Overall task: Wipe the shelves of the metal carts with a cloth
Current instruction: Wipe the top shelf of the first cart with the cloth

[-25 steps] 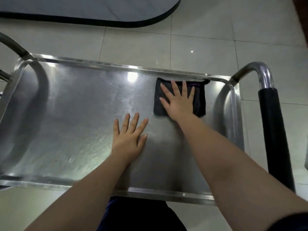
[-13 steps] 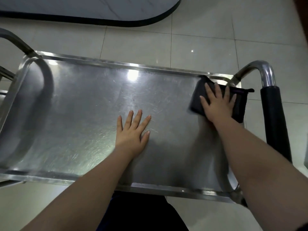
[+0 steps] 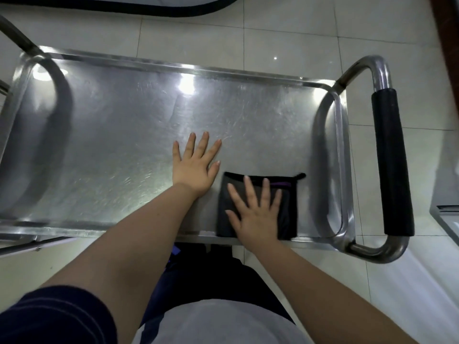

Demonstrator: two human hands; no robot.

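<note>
The metal cart's top shelf (image 3: 104,135) fills the middle of the head view, scratched and shiny. A folded dark cloth (image 3: 289,209) with a purple stripe lies flat at the shelf's near edge, right of centre. My right hand (image 3: 255,212) presses on the cloth, fingers spread. Just to its left, my left hand (image 3: 195,165) rests flat on the bare steel, fingers apart, holding nothing.
The cart's tubular handle with a black foam grip (image 3: 392,160) stands at the right end. Another frame tube (image 3: 15,36) rises at the far left corner. Pale floor tiles (image 3: 298,33) surround the cart, and a dark-edged curved surface (image 3: 173,11) lies beyond it.
My right hand has dragged the cloth from the far right corner of the shelf down to its near edge. My left hand stays planted mid-shelf. The camera has leaned further over the cart.
</note>
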